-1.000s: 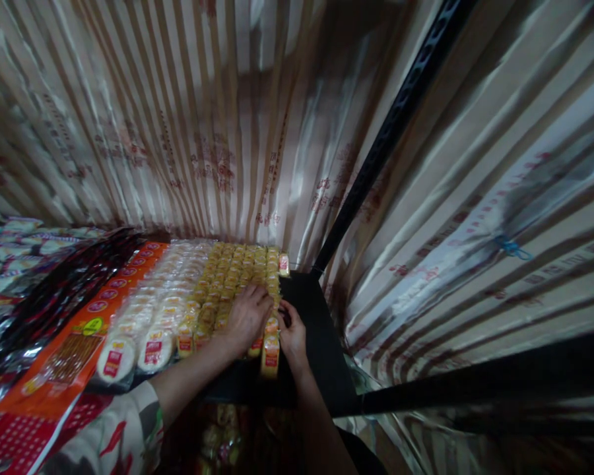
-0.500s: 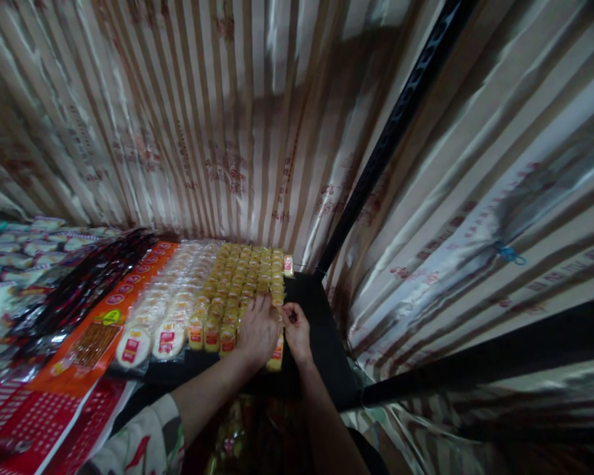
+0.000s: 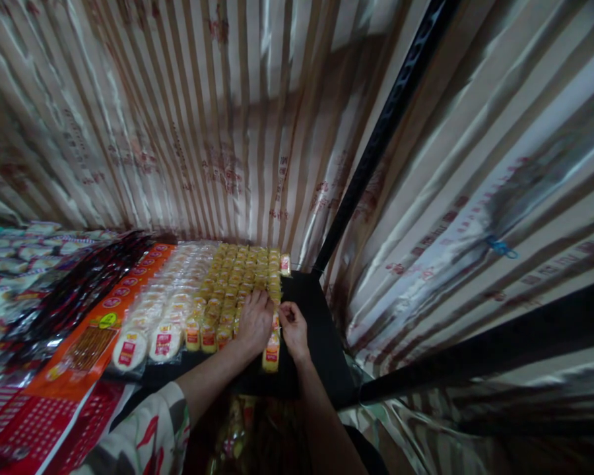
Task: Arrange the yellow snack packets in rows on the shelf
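Rows of small yellow wrapped snack packets (image 3: 232, 270) with red labels stand packed on a black shelf (image 3: 319, 330). My left hand (image 3: 256, 321) rests over the right-hand rows, fingers bent down and close together on the packets; its fingertips are partly hidden. Beside it, at the right edge of the rows, my right hand (image 3: 294, 332) has thumb and forefinger pinched against a packet of the outermost row. The front packet (image 3: 270, 356) of that row sticks out nearer to me than its neighbours. One packet (image 3: 285, 264) sits apart at the back right corner.
Left of the yellow rows are round white crackers (image 3: 165, 342) in clear wrap, an orange snack bag (image 3: 92, 336), dark shiny packs (image 3: 79, 284) and white packs (image 3: 34, 254). A black metal post (image 3: 371, 165) rises at the shelf's back corner, before striped sheeting (image 3: 218, 132).
The whole view has shifted slightly, so the scene sits a little further left. Both hands stay at the same rows; my left hand has drawn slightly away from the front packet, which now shows more.
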A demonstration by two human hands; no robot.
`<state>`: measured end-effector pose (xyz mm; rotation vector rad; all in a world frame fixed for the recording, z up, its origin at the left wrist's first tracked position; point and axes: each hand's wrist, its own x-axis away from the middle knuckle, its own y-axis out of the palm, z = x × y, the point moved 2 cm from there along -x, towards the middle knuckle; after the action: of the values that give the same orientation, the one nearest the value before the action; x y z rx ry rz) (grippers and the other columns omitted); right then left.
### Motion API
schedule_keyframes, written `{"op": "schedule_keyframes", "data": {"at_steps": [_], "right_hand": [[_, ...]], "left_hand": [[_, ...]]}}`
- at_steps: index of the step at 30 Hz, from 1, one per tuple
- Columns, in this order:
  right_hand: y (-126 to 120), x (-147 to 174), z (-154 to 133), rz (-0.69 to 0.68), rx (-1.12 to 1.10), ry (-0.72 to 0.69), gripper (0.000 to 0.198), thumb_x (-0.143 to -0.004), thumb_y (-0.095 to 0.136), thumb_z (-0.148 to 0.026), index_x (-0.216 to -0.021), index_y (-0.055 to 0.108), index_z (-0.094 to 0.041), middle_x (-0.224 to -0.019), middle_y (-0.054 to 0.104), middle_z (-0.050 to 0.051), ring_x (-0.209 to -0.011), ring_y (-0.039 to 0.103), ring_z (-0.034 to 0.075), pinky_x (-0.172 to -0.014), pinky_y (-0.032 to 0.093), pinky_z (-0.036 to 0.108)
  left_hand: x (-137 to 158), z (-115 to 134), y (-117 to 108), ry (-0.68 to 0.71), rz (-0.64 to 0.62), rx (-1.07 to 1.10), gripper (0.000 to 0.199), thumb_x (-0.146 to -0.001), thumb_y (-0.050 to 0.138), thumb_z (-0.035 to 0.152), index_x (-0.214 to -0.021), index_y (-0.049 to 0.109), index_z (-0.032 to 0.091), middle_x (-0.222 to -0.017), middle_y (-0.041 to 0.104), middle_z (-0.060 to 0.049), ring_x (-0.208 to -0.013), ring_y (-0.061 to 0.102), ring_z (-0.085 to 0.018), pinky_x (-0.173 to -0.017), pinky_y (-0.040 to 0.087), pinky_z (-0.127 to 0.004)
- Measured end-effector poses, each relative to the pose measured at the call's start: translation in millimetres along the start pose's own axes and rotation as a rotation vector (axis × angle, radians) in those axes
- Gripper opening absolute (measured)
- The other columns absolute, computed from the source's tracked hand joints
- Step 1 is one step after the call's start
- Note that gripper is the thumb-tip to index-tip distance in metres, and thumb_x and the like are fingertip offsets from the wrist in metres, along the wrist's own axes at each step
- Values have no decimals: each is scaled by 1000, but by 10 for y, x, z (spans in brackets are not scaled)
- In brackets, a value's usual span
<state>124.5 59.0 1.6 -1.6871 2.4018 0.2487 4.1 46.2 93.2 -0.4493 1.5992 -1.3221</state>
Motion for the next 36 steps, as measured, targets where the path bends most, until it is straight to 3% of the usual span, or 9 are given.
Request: {"op": "schedule_keyframes", "data": {"at_steps": [10, 15, 22, 28, 32, 36], "right_hand": [[-58, 57, -199, -21, -4, 49, 29, -80, 47, -44, -82, 61, -19, -73, 60, 1, -64, 54, 15, -61, 46, 26], [-87, 64, -173, -108, 22, 16, 28, -72, 62, -38, -94, 62, -20, -91, 62, 5, -84, 58, 18, -79, 48, 32], [-161, 86, -56, -238, 44, 45, 40, -66, 68, -29, -105, 61, -22, -96, 61, 5, -87, 59, 18, -78, 51, 33], [-131, 158, -88, -154, 197, -67, 34, -71, 63, -24, -105, 61, -21, -93, 59, 5, -81, 59, 17, -72, 52, 32], [-118, 185, -106, -145, 252, -119, 30, -73, 59, -22, -103, 62, -22, -92, 61, 5, -80, 58, 18, -71, 51, 32], [-125, 180, -92, -145, 286, -99, 31, -72, 62, -27, -102, 61, -22, -90, 60, 4, -77, 57, 18, -65, 50, 30]], "left_hand": [[8, 55, -54, 127, 32, -69, 23, -85, 38, 10, -93, 59, 8, -96, 58, -12, -94, 50, -23, -86, 42, -36], [-10, 13, -35, 167, 30, -91, 23, -87, 37, 12, -94, 59, 10, -95, 57, -11, -96, 50, -23, -86, 42, -36], [14, -26, 11, 210, 4, -58, 18, -84, 43, 15, -94, 57, 10, -98, 56, -11, -96, 49, -25, -84, 43, -37], [22, -39, -57, 179, 29, -3, 14, -84, 46, 15, -91, 57, 11, -96, 56, -9, -96, 50, -23, -87, 43, -36], [278, 87, -65, 168, 101, 102, 17, -88, 41, 17, -92, 57, 14, -96, 57, -8, -96, 50, -21, -85, 45, -34], [843, 375, 79, 224, 64, 153, 20, -87, 39, 16, -82, 58, 16, -87, 58, -6, -79, 55, -17, -68, 49, -28]]}}
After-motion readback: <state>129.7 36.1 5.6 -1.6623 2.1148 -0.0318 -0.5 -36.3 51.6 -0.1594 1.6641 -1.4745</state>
